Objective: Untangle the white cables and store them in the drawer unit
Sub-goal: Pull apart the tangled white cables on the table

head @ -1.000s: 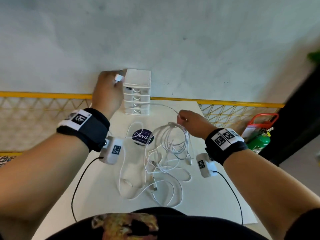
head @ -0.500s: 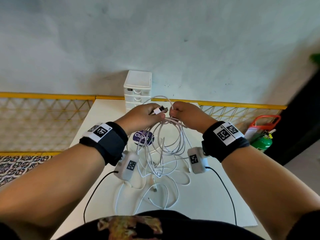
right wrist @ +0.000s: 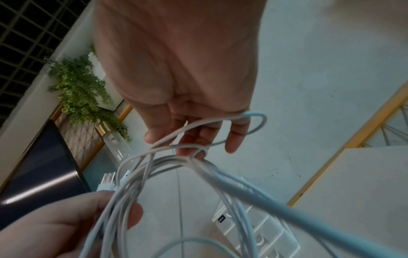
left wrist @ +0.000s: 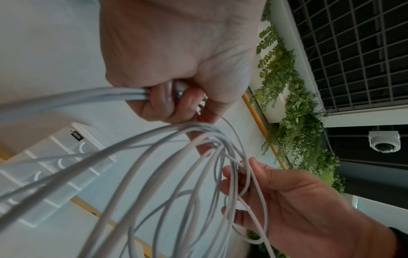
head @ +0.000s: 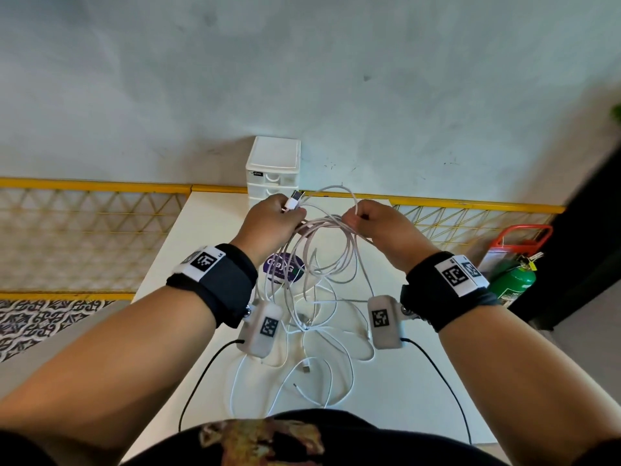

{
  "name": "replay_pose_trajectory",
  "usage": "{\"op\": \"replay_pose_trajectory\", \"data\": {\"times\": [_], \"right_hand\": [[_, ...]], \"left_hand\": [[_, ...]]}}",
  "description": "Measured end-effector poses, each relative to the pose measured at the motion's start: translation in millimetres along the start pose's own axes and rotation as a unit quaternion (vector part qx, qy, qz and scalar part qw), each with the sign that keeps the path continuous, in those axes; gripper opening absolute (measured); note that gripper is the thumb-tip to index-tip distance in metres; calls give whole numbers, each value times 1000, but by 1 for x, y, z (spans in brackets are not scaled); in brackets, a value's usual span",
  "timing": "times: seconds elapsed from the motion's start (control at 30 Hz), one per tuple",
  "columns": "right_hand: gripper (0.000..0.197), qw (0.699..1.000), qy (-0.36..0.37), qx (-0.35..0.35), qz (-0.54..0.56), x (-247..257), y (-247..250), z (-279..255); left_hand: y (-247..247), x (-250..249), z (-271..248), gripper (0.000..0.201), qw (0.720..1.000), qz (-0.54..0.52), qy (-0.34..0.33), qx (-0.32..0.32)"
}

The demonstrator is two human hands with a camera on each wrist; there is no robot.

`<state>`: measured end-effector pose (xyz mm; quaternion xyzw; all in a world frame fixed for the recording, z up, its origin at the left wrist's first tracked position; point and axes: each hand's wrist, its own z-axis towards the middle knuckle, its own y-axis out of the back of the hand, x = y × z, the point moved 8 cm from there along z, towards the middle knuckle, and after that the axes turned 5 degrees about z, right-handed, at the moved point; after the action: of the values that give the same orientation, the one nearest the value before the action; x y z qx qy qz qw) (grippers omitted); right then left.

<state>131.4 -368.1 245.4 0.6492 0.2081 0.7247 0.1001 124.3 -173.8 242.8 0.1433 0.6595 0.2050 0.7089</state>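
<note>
In the head view, both hands are raised above the white table (head: pixel 201 227). The left hand (head: pixel 272 223) is closed around a bundle of the white cables (head: pixel 322 260), and a USB plug (head: pixel 295 199) is seen sticking up from its fist. The right hand (head: pixel 379 227) is curled on a loop of the same bundle; which strands are pinched is hidden behind the knuckles. Further loops hang down and lie on the table between the wrists, where another plug (head: pixel 306 369) rests; the nearest coils are cut off by the dark shirt. The white drawer unit (head: pixel 273 169) stands at the table's far edge against the wall, its lower drawers hidden by the left hand; the two drawers in view are shut. A round purple sticker (head: pixel 285 271) is partly covered by cables. A green extinguisher (head: pixel 512 280) stands off the table's right side.

In the left wrist view, the left hand (left wrist: pixel 176 57) is seen gripping several strands, blurred where they pass close to the lens. The right hand (left wrist: pixel 287 200) is seen with strands threaded between loosely curled fingers. The drawer unit (left wrist: pixel 55 167) is crossed by cables.

In the right wrist view, the right hand (right wrist: pixel 176 69) holds a thin loop across its fingertips. The left hand (right wrist: pixel 66 227) is cut off at the frame's corner. The drawer unit (right wrist: pixel 264 230) is partly hidden behind blurred strands.
</note>
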Motion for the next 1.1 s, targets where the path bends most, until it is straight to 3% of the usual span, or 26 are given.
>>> {"op": "replay_pose_trajectory", "data": {"times": [0.1,0.2,0.27,0.4,0.57,0.7,0.87,1.03,1.1], "right_hand": [[26,999,12,-3,41,1,-2,-2],[11,998,10,-16,66,-2,-3,-1],[14,999,8,-29,36,-1,-5,0],[25,998,13,-23,-50,7,-17,0],[23,999,18,5,-51,17,-26,2],[22,999,10,50,-6,19,-31,2],[20,998,13,64,5,16,-31,3],[24,997,10,67,24,15,-31,2],[25,999,8,51,2,13,-25,2]], "left_hand": [[5,6,4,18,999,-30,24,-24],[3,10,6,8,996,-69,51,-9],[1,5,5,6,998,-61,19,13],[-2,-13,-4,22,994,47,-80,51],[-16,-24,-12,36,980,62,-143,127],[-11,-35,-13,35,967,124,-199,102],[-14,-39,-17,53,948,177,-234,126],[-12,-40,-15,30,922,245,-294,59],[-4,-36,-10,25,930,233,-282,20]]}}
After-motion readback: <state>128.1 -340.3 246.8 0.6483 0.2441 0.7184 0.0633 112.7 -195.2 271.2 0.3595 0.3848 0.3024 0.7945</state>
